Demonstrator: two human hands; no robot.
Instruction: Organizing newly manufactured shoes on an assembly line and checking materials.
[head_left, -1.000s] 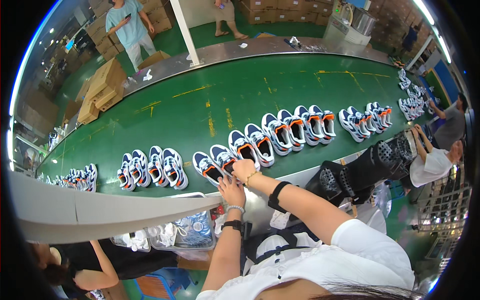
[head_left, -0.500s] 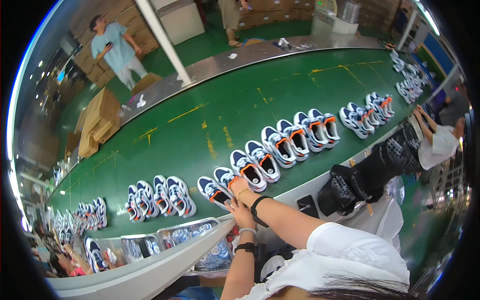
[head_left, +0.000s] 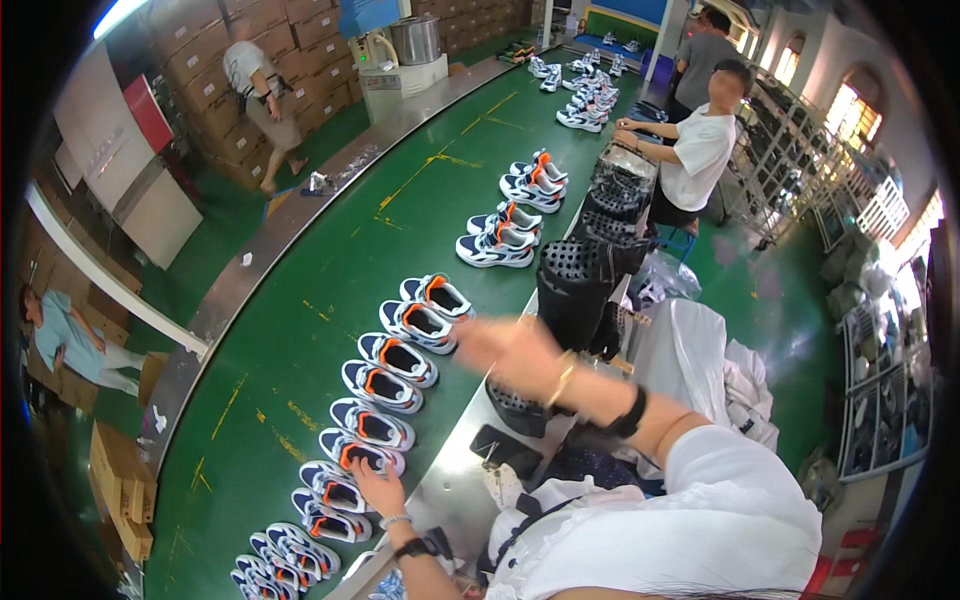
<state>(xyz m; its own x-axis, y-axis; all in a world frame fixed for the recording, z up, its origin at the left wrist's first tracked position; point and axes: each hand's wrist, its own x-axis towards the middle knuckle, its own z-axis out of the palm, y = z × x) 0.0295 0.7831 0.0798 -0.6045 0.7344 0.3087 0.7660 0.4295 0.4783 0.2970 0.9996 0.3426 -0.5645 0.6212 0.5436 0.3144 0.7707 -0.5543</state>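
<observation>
In the head view we see our left hand [head_left: 380,490] with fingers loosely spread, its tips dipping into the opening of a white-and-navy shoe [head_left: 338,443] that stands on the green belt [head_left: 310,350] near its near edge. We cannot tell whether it grips the lining. Our right hand [head_left: 515,358] is blurred beside the heel of another shoe [head_left: 400,318], at the same edge; how far it is open, or whether it has hold of anything, we cannot tell. As we judge it, the setting-out is well along: the shoes near our hands already stand side by side, toes toward the belt's far edge, in one slanting row. A further group [head_left: 498,238] stands farther along the near edge. Which shoes are finished and which are left, we cannot tell.
</observation>
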